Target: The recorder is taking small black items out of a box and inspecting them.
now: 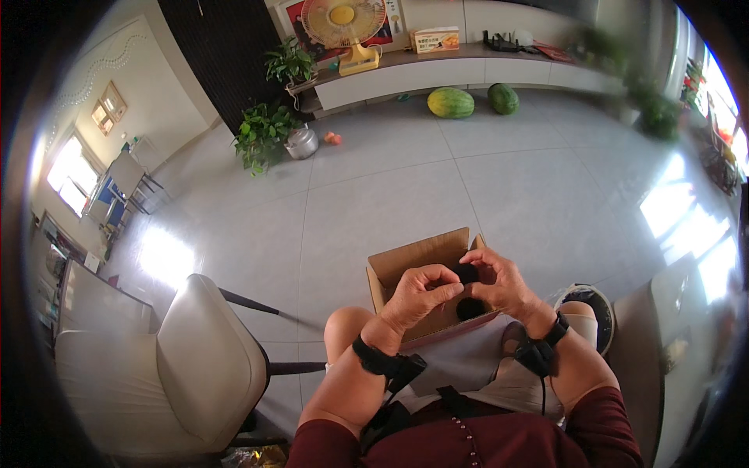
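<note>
Both my hands meet above an open cardboard box that stands between my knees. My right hand grips a small round black object between thumb and fingers; what it is exactly, I cannot tell. My left hand is at its left side, thumb and forefinger pinched together close to the object; whether they hold a part of it is too small to tell. Below my right hand, inside the box, lies another dark round object. Each wrist wears a black strap with a small device.
A cream chair stands at my left. By my right knee is a round bin with a plastic liner. Farther off on the tiled floor are two watermelons, a metal kettle and potted plants; a yellow fan stands on the low cabinet.
</note>
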A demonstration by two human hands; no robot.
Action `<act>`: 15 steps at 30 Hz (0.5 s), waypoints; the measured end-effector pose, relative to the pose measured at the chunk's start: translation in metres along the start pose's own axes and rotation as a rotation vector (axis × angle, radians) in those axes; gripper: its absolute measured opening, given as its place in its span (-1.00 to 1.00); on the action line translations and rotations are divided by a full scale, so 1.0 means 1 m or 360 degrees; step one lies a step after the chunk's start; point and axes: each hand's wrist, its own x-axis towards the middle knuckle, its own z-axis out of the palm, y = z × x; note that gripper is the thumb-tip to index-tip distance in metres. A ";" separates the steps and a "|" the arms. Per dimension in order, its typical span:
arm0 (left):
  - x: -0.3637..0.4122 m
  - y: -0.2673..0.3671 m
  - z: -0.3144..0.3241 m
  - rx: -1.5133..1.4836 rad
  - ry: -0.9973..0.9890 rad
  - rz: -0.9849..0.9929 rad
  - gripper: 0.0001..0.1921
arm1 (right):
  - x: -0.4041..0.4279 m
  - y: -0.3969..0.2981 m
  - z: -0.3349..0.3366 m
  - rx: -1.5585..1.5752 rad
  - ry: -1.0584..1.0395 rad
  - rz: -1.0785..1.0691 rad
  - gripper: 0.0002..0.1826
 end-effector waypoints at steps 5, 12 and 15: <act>-0.002 0.000 -0.004 0.0062 0.0057 0.0114 -0.91 | -0.005 -0.022 -0.001 0.0447 -0.0339 0.0241 -0.56; -0.001 0.002 -0.004 0.0000 0.0146 0.0217 -0.89 | -0.007 -0.023 -0.004 0.0816 -0.0580 0.0403 -0.54; 0.001 0.001 -0.004 -0.0063 0.0201 0.0168 -0.89 | -0.008 -0.019 -0.005 0.1126 -0.0547 0.0403 -0.56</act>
